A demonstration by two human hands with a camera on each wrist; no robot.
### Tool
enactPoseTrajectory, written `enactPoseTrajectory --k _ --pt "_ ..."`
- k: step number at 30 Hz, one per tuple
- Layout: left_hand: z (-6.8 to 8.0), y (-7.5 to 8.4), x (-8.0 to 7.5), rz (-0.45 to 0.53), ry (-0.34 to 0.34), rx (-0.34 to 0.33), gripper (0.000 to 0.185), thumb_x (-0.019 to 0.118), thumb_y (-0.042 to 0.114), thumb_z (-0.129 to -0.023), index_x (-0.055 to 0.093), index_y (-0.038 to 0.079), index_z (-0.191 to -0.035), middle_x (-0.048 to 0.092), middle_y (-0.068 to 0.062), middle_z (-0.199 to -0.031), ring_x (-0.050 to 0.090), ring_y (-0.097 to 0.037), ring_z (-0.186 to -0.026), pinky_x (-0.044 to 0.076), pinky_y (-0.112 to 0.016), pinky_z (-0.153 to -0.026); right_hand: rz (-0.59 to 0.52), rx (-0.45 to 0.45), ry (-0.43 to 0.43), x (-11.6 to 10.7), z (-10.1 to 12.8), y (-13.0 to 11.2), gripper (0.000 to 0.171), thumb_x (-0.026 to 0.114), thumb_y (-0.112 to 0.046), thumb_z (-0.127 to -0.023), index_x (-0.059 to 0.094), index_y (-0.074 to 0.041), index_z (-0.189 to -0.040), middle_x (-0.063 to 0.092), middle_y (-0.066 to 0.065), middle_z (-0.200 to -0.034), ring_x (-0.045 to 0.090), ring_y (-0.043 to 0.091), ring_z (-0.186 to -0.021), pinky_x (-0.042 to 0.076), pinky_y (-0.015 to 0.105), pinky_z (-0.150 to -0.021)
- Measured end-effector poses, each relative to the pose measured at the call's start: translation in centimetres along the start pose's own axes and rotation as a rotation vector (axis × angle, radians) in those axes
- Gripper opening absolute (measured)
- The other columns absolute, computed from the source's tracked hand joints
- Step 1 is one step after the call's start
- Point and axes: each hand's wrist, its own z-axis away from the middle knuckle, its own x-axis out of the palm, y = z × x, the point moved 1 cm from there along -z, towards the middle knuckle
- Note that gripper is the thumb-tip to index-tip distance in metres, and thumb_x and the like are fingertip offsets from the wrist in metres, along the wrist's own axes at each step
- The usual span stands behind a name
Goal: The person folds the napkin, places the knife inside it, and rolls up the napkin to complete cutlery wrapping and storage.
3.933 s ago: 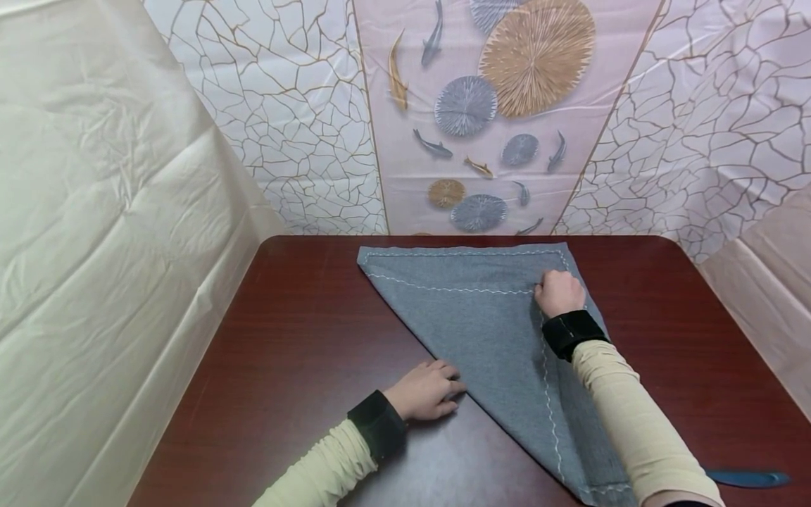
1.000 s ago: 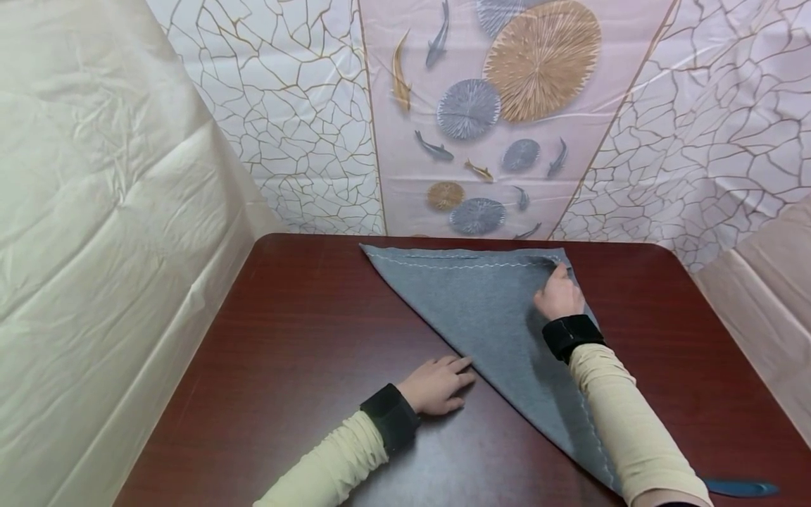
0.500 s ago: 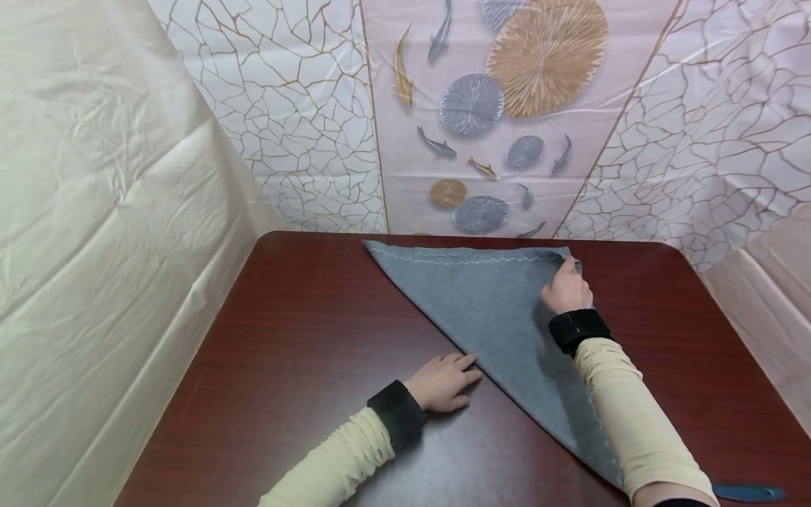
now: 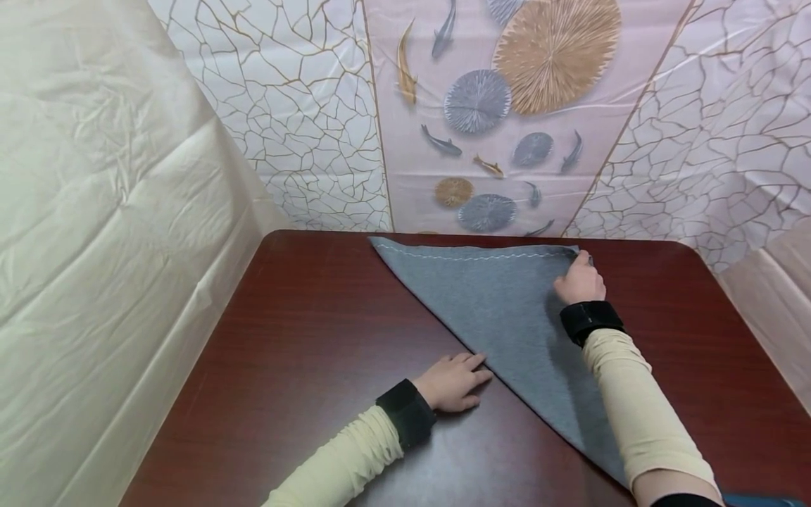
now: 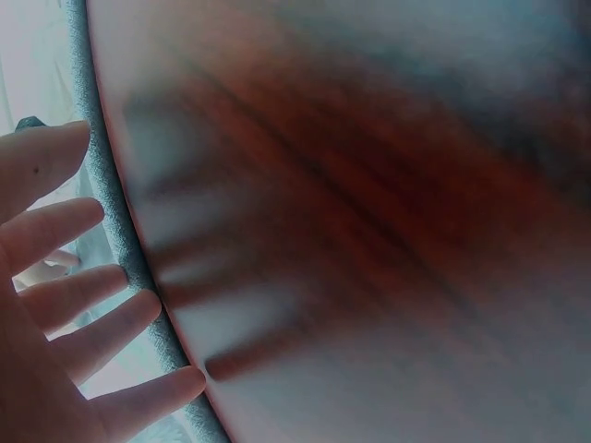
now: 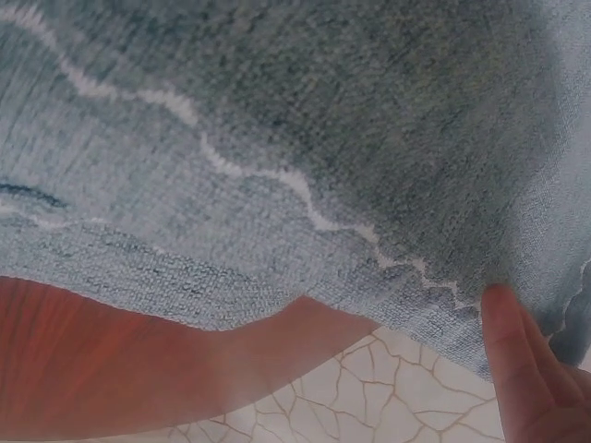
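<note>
A grey cloth [image 4: 481, 303] with white zigzag stitching near its edges lies folded into a triangle on the table. Its long folded edge runs slantwise from the back left to the front right. At the far right corner, my right hand [image 4: 581, 280] pinches the cloth; in the right wrist view a finger [image 6: 517, 360] lies over the stitched corner, and the thumb is not clearly seen. My left hand [image 4: 451, 382] lies palm down with spread, straight fingers, the tips touching the fold about halfway along. The right forearm hides the cloth's right edge.
Underneath is a dark red-brown wooden table [image 4: 304, 317]. A blue object [image 4: 760, 501] is cut off at the bottom right, beside the right forearm. Behind the table hangs a patterned sheet [image 4: 481, 155]; a cream sheet [image 4: 114, 211] hangs on the left.
The cloth's upper layer has shifted toward the back and right edges, covering the stitched border beneath. My right hand has moved to the far right corner; my left has moved slightly along the fold.
</note>
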Motion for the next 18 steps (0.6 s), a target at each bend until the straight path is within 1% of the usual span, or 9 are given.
enactPoseTrajectory --k 5,10,14,16,18 --pt "-0.21 0.04 0.01 -0.010 0.011 -0.001 0.049 0.055 0.036 -0.090 0.044 0.020 -0.136 0.032 -0.008 -0.144 0.034 -0.020 -0.128 0.035 -0.038 -0.098 -0.016 -0.001 0.001 0.14 -0.60 0.43 0.064 0.044 -0.012 -0.083 0.016 0.010 -0.137 0.046 0.040 -0.101 0.049 0.052 -0.082 0.039 0.056 -0.067" --pt "-0.35 0.11 0.03 -0.010 0.006 -0.006 0.049 0.055 0.036 -0.090 0.044 0.020 -0.136 0.032 -0.008 -0.144 0.033 -0.020 -0.128 0.034 -0.038 -0.098 -0.015 0.006 0.006 0.09 -0.71 0.50 0.063 0.042 -0.012 -0.082 0.017 0.010 -0.136 0.047 0.040 -0.098 0.049 0.052 -0.080 0.039 0.056 -0.066" --pt "-0.41 0.16 0.13 -0.019 0.007 -0.007 0.049 0.054 0.036 -0.090 0.044 0.021 -0.136 0.032 -0.007 -0.144 0.034 -0.019 -0.128 0.035 -0.037 -0.098 -0.016 0.012 0.007 -0.01 -0.66 0.46 0.064 0.042 -0.012 -0.082 0.016 0.010 -0.136 0.047 0.041 -0.099 0.049 0.053 -0.082 0.039 0.056 -0.067" --pt "-0.40 0.19 0.13 -0.031 0.011 -0.003 0.050 0.054 0.037 -0.091 0.043 0.021 -0.136 0.032 -0.007 -0.144 0.034 -0.019 -0.128 0.035 -0.037 -0.098 -0.019 0.012 0.014 -0.07 -0.63 0.43 0.063 0.043 -0.011 -0.082 0.017 0.010 -0.136 0.047 0.040 -0.097 0.049 0.052 -0.080 0.039 0.056 -0.066" --pt "-0.40 0.21 0.16 -0.038 0.015 0.002 0.050 0.054 0.037 -0.091 0.043 0.021 -0.136 0.032 -0.007 -0.144 0.034 -0.019 -0.128 0.035 -0.036 -0.098 -0.022 0.005 0.013 -0.10 -0.59 0.39 0.064 0.042 -0.010 -0.083 0.016 0.009 -0.137 0.048 0.037 -0.090 0.049 0.049 -0.073 0.038 0.054 -0.061"
